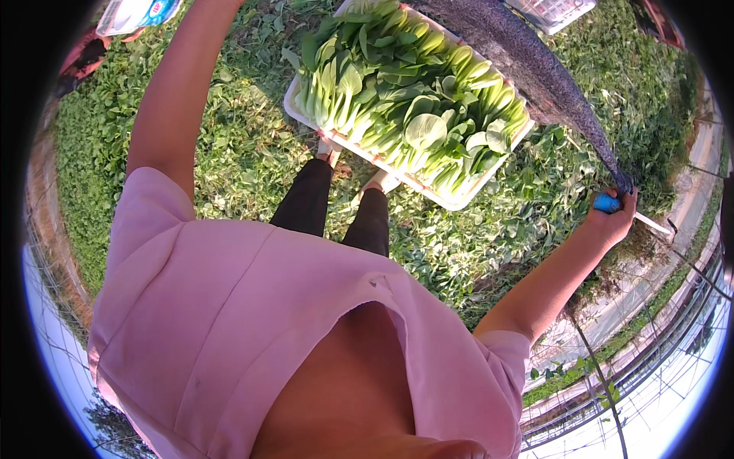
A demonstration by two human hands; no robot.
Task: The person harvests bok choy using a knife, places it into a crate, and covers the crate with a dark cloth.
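Observation:
My right hand (pixel 619 215), out at the right, is closed around a blue handle (pixel 606 203) and the gathered end of a dark mesh cloth (pixel 565 86). A thin pale blade or strip sticks out past this hand. The cloth stretches from there up to the top edge, passing beside a white plastic crate (pixel 456 201) heaped with leafy green vegetables with pale stems (pixel 373 97). My left arm reaches up past the top edge; only a sliver of the wrist or hand shows there, and what it holds is hidden. The loaded crate lies just beyond my feet.
Low green plants and cut leaves cover the ground around my feet. Another white crate (pixel 553 14) stands at the top right, and a white container (pixel 135 17) at the top left. Thin poles or stems (pixel 602 378) rise at the lower right beside a pale path.

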